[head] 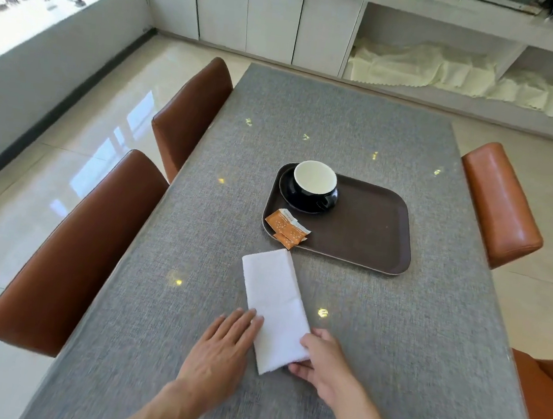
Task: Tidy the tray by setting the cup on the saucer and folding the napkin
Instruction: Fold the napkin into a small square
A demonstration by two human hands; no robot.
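From the head camera, your left hand [222, 348] lies flat on the grey woven tablecloth [347, 121], fingers straight and together, tips touching the left long edge of the napkin [274, 307]. Your right hand [321, 361] pinches the napkin's near right corner, thumb on top and fingers curled beneath. The napkin is a soft white terry rectangle, folded into a long strip, lying on the cloth just off the tray's near left corner. The tray [369, 233] is dark brown, matte, with rounded corners. In its far left corner a glossy black cup [314, 188] with a white inside sits on a black round saucer [287, 196]. Orange paper sachets [286, 227] overlap the tray's near left edge.
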